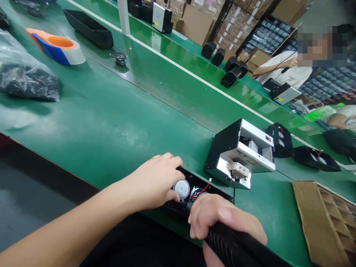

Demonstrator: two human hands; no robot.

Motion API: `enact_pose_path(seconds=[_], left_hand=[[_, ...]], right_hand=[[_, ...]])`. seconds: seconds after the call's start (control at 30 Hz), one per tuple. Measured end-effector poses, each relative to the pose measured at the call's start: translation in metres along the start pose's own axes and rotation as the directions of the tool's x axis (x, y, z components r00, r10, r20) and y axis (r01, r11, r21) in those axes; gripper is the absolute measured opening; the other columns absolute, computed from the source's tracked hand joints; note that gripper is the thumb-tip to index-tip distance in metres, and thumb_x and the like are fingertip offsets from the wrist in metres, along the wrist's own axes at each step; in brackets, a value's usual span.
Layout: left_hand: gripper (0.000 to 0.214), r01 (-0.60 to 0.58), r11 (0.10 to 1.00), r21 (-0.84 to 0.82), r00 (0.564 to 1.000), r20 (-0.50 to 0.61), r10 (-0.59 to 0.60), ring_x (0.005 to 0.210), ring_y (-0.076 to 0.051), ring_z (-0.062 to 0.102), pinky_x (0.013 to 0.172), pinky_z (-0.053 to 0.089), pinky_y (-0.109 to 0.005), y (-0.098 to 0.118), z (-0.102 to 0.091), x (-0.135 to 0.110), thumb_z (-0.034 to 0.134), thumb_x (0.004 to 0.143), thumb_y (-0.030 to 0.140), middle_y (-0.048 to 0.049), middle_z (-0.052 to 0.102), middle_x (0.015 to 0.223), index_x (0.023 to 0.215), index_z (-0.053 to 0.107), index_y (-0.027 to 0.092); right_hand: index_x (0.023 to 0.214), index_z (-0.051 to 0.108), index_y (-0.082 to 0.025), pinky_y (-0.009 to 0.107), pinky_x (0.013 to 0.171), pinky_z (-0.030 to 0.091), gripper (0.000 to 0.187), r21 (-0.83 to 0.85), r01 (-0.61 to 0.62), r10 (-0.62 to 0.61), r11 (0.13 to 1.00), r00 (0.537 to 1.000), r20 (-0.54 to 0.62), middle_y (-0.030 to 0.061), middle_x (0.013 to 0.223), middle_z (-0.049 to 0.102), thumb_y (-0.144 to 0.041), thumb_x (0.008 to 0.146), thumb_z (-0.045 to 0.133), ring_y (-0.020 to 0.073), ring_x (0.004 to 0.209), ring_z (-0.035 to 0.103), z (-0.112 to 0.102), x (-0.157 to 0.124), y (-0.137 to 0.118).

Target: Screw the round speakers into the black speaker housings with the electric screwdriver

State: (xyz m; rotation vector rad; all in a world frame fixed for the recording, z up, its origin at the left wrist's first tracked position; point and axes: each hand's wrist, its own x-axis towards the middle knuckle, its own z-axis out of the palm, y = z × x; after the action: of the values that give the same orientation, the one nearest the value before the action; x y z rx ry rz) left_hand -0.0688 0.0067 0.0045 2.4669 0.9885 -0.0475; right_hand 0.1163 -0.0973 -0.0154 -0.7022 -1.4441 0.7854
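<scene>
A black plastic housing [222,193] lies at the near edge of the green table in front of me. Inside it are a speaker [182,189] with a round silver magnet and a second speaker [198,191] partly covered by my right hand. A red wire [205,186] with a white plug rises from the housing. My left hand [160,181] is closed about the first speaker, thumb and fingers at its magnet. My right hand [222,218] is wrapped round a black electric screwdriver [236,243] with a ribbed grip; its tip is hidden behind the fingers.
A silver-and-black screw feeder [241,155] stands just beyond the housing. To the right is a cardboard divider box [308,222]. A loose speaker [119,58], a tape dispenser [57,46], a black tray [89,29] and a plastic bag [26,70] lie far left. A co-worker [287,68] is across the table.
</scene>
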Motion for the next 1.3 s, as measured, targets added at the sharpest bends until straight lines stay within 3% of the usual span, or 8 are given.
enact_pose_path(seconds=[0.07, 0.3, 0.63, 0.7, 0.87, 1.1, 1.23, 1.3], left_hand=[[0.035, 0.002, 1.000, 0.000, 1.000, 0.003, -0.002, 0.129, -0.036, 0.067, 0.109, 0.061, -0.054, 0.001, 0.000, 0.000, 0.098, 0.093, 0.044, -0.0064, 0.073, 0.141, 0.122, 0.088, 0.028], [0.034, 0.011, 1.000, 0.000, 1.000, 0.009, -0.011, 0.129, -0.035, 0.068, 0.109, 0.061, -0.052, 0.003, -0.001, 0.000, 0.100, 0.092, 0.041, -0.0067, 0.074, 0.141, 0.121, 0.088, 0.027], [0.038, -0.012, 1.000, -0.016, 0.999, -0.046, 0.011, 0.131, -0.037, 0.068, 0.109, 0.063, -0.054, -0.001, 0.004, -0.002, 0.102, 0.089, 0.038, -0.0095, 0.073, 0.146, 0.122, 0.089, 0.026], [0.039, -0.015, 1.000, -0.021, 0.998, -0.054, 0.014, 0.132, -0.038, 0.069, 0.108, 0.064, -0.055, -0.001, 0.004, -0.002, 0.103, 0.087, 0.038, -0.0104, 0.073, 0.146, 0.121, 0.089, 0.025], [0.037, -0.025, 0.999, -0.044, 0.998, -0.060, 0.022, 0.133, -0.039, 0.069, 0.110, 0.064, -0.054, -0.002, 0.004, -0.003, 0.104, 0.086, 0.039, -0.0107, 0.074, 0.146, 0.117, 0.089, 0.025], [0.034, -0.024, 0.997, -0.076, 0.999, -0.043, 0.021, 0.137, -0.040, 0.066, 0.115, 0.062, -0.059, -0.002, 0.005, -0.004, 0.102, 0.088, 0.038, -0.0113, 0.073, 0.148, 0.116, 0.089, 0.024], [0.035, -0.026, 0.996, -0.090, 0.999, -0.043, 0.022, 0.135, -0.038, 0.066, 0.114, 0.062, -0.058, -0.003, 0.007, -0.003, 0.102, 0.089, 0.035, -0.0099, 0.073, 0.146, 0.118, 0.088, 0.024], [0.033, -0.025, 0.995, -0.093, 0.999, -0.046, 0.021, 0.133, -0.038, 0.066, 0.113, 0.063, -0.058, -0.003, 0.007, -0.002, 0.101, 0.088, 0.034, -0.0095, 0.073, 0.145, 0.116, 0.087, 0.024]], right_hand=[[0.139, 0.076, -0.028, 0.037, 0.062, 0.057, 0.034, 0.067, 0.026, -0.024, 0.997, 0.999, -0.042, 0.0001, 0.080, 0.077, -0.026, 0.117, 0.051, 0.0176, 0.063, 0.070, 0.002, 0.001, 0.001], [0.128, 0.080, -0.028, 0.036, 0.061, 0.059, 0.024, 0.091, 0.000, 0.007, 0.996, 0.997, -0.083, -0.0013, 0.077, 0.077, -0.022, 0.114, 0.062, 0.0171, 0.062, 0.069, 0.008, -0.001, 0.005], [0.132, 0.073, -0.032, 0.037, 0.065, 0.063, 0.024, 0.019, -0.002, 0.004, 1.000, 0.998, -0.070, -0.0017, 0.083, 0.079, -0.027, 0.118, 0.054, 0.0195, 0.068, 0.076, 0.004, -0.007, 0.003], [0.123, 0.075, -0.032, 0.038, 0.064, 0.063, 0.022, 0.005, -0.032, 0.033, 0.999, 0.997, -0.066, -0.0012, 0.080, 0.078, -0.029, 0.118, 0.053, 0.0209, 0.066, 0.076, 0.002, -0.004, 0.000], [0.089, 0.075, -0.026, 0.040, 0.059, 0.059, 0.039, -0.011, -0.160, 0.160, 0.987, 0.986, 0.037, 0.0019, 0.066, 0.072, -0.038, 0.117, 0.051, 0.0231, 0.057, 0.071, -0.006, 0.007, -0.006], [0.092, 0.080, -0.025, 0.041, 0.070, 0.067, 0.040, -0.079, -0.223, 0.233, 0.972, 0.957, 0.171, 0.0041, 0.073, 0.079, -0.037, 0.118, 0.053, 0.0243, 0.069, 0.078, -0.016, 0.009, -0.011], [0.095, 0.081, -0.025, 0.039, 0.073, 0.068, 0.037, -0.091, -0.167, 0.178, 0.982, 0.976, 0.129, 0.0036, 0.075, 0.081, -0.035, 0.119, 0.054, 0.0242, 0.074, 0.081, -0.025, 0.012, -0.014], [0.098, 0.082, -0.024, 0.041, 0.079, 0.072, 0.036, -0.128, -0.199, 0.227, 0.972, 0.939, 0.258, 0.0049, 0.080, 0.084, -0.034, 0.119, 0.054, 0.0254, 0.079, 0.084, -0.027, 0.012, -0.014]])
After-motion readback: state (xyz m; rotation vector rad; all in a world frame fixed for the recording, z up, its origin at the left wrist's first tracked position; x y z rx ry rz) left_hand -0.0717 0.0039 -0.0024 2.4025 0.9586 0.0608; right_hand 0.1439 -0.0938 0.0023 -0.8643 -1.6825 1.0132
